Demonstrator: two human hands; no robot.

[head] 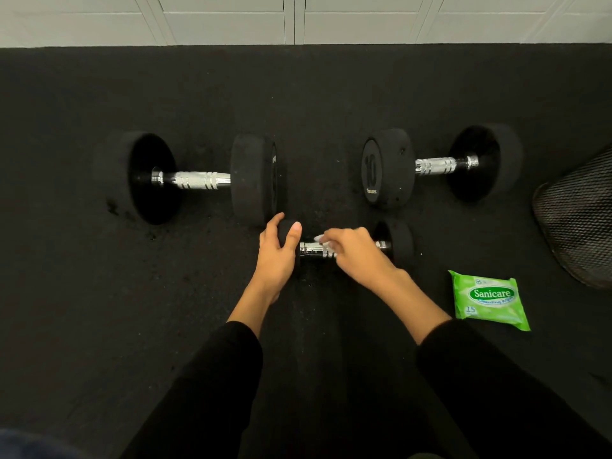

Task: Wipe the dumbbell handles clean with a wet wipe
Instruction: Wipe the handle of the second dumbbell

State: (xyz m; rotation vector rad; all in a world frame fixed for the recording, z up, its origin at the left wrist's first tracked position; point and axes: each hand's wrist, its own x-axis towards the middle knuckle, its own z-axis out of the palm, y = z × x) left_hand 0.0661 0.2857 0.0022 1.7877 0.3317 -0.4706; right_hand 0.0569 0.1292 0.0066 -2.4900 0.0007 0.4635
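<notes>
From my remote seat I take the small dumbbell [399, 243] in the middle of the black floor mat [82, 293] as my marker. Up and to the left of it lies a big dumbbell [188, 178] on its side, chrome bar bare, its near head just beside the small one's left end. At that left end my left hand [276, 256] grips the small dumbbell's rubber head, thumb on top and fingers curled round the far side, holding it down on the mat. The small dumbbell's handle [312, 250] shows as a short stretch of chrome between the two hands. On the handle sits the white wet wipe [322, 240], bunched up, and my right hand [356, 251] is closed over it, fingers curled and pressing it onto the bar; only a corner of the wipe peeks out. Up and to the right of the small dumbbell lies a second big dumbbell [440, 165], its near head marked 10. Below and to the right of the small dumbbell lies a green pack of wipes [490, 299], flat on the mat. Farther right of it, at the edge of view, is a dark mesh object [579, 226] I cannot identify.
</notes>
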